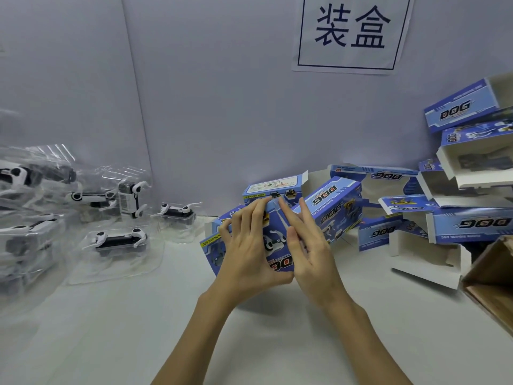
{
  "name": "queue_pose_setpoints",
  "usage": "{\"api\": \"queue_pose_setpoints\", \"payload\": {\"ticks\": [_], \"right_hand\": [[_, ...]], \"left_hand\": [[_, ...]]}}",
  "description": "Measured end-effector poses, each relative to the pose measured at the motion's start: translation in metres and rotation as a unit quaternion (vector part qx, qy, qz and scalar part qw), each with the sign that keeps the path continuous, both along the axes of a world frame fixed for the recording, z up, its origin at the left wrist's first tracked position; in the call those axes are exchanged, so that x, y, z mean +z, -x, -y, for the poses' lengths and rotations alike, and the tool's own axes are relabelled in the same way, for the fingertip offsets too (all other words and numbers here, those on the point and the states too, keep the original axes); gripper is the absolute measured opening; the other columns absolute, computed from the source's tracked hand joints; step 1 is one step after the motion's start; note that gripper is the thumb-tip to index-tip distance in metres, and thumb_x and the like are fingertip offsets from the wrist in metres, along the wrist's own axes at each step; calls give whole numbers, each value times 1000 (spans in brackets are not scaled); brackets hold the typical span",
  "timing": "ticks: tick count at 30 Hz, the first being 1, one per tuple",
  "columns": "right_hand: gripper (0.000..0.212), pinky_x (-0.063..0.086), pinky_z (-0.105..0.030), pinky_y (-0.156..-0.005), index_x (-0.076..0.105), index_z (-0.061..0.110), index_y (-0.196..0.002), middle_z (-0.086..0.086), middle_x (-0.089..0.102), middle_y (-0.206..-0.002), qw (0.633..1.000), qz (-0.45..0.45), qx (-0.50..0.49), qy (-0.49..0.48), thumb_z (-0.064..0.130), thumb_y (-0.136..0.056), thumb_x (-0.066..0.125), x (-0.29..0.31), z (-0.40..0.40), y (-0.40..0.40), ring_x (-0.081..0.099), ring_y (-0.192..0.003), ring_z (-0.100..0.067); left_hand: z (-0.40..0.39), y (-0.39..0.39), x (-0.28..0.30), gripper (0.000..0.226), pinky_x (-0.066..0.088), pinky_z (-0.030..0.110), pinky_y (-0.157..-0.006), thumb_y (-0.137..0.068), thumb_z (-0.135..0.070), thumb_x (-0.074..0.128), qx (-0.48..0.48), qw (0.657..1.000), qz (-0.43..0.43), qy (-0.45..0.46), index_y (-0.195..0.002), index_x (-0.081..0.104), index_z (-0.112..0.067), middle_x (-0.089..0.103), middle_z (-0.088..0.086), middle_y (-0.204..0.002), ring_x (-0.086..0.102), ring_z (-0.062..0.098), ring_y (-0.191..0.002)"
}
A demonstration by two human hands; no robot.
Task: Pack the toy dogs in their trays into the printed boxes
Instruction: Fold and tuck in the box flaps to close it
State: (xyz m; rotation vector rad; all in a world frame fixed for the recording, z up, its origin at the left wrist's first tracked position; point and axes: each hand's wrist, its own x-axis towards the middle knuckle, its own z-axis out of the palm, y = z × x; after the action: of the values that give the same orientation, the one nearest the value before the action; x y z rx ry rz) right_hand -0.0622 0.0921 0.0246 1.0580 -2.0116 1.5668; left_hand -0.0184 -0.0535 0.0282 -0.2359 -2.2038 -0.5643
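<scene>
Blue printed cardboard box (273,240) sits mid-table, tilted, long axis running from lower left up toward the wall, end flap (273,187) raised at its far end. Left hand (249,251) lies over the box top, fingers fairly straight, thumb wrapped under the near edge, gripping it. Right hand (311,245) presses flat, straight fingers against the right side. Clear plastic trays with white-and-black toy dogs (119,241) lie left; open blue boxes (469,173) are piled right on the white table (111,329).
</scene>
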Motion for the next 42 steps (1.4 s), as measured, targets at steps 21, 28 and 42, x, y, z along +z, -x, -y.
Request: {"api": "queue_pose_setpoints", "payload": {"ticks": [21,28,42], "right_hand": [[46,64,-30,-85,60,24,-147,12,62,-144,986,84,64,131,26,-102,55,0,-10,4,59,-136,-19],[45,61,-34,-95,56,29,-149,15,55,-152,992,55,65,96,24,-105,53,1,-7,5,46,-147,-15],[45,54,-37,-108,51,39,-153,15,43,-162,983,98,134,73,26,-109,46,2,-3,1,35,-153,-7]], "left_hand": [[5,-9,5,106,31,53,-114,-69,-68,81,-29,1000,-10,-6,-159,34,-39,33,-2,-160,36,21,-144],[4,-11,7,103,31,59,-112,-64,-60,86,-23,1000,-10,2,-150,33,-38,37,4,-157,38,26,-143],[13,-10,9,101,38,42,-105,-65,-65,82,-1,999,-31,-8,-151,46,-26,41,-4,-151,45,17,-134]]}}
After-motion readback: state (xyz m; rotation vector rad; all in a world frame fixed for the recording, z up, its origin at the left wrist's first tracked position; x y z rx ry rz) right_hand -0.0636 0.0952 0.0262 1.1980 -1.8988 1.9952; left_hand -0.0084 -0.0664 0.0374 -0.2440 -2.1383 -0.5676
